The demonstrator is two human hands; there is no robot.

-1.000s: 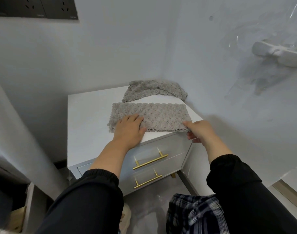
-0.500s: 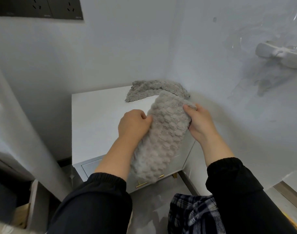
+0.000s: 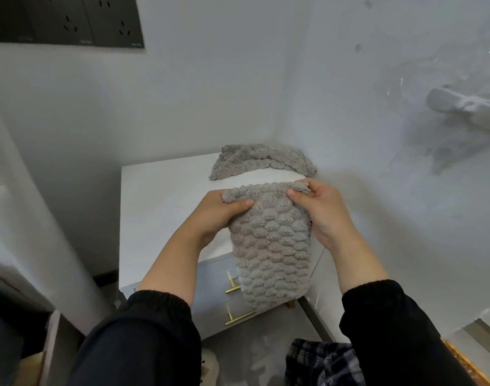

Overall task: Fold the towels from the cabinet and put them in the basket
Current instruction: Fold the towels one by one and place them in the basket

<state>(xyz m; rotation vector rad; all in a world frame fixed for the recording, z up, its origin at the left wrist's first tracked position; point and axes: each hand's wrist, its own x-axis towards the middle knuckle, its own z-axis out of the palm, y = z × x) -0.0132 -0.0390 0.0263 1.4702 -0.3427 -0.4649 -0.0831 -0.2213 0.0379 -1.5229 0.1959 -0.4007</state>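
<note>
Hands are clamped on the top edge of the folded grey towel [image 3: 271,246]: its left corner is wrapped by the curled left hand [image 3: 224,215], thumb laid across the front, and its right corner is pinched between thumb and fingers of the right hand [image 3: 321,215]. The towel is held upright in the air in front of the white cabinet [image 3: 165,207], its doubled length hanging past the drawer fronts and partly hiding the brass bar handles [image 3: 239,319]. The cloth is a thick, plush fleece quilted into rows of puffy scallops and finished with a wavy hem; it is judged to be soft, limp and apt to slide against itself. The layers could be let slip out of line, since only the upper corners are gripped and the lower end is unsupported, and a skewed fold would then be laid down. The hanging end could also be snagged on a handle. A second towel [image 3: 266,160] of the same fabric is left rumpled at the back right of the cabinet top, against the wall. No basket is seen.
</note>
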